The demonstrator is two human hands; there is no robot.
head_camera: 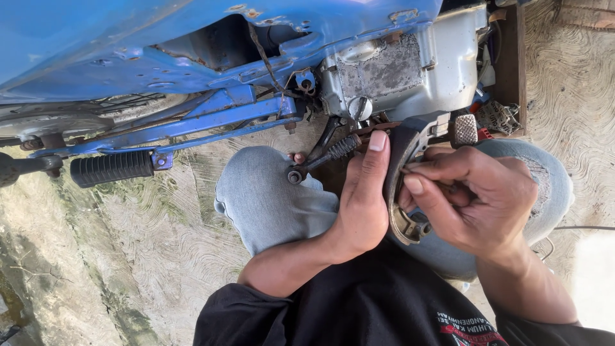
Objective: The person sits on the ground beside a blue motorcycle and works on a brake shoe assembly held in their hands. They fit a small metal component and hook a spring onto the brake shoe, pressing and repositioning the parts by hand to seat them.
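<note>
Head view, both hands clamped on curved grey brake shoe (400,173), left hand (362,198), right hand (474,195), beneath blue motorcycle frame (211,115)

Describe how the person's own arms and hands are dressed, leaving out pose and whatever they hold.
Both hands, left hand and right hand, are bare: no gloves, rings or watch show. The forearms are uncovered too. A black short-sleeved shirt covers the upper arms, with a red and white printed design near its right side.

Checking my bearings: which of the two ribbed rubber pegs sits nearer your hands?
The small grey kick-lever pedal, just above the right hand; the long black footpeg lies far left.
</note>
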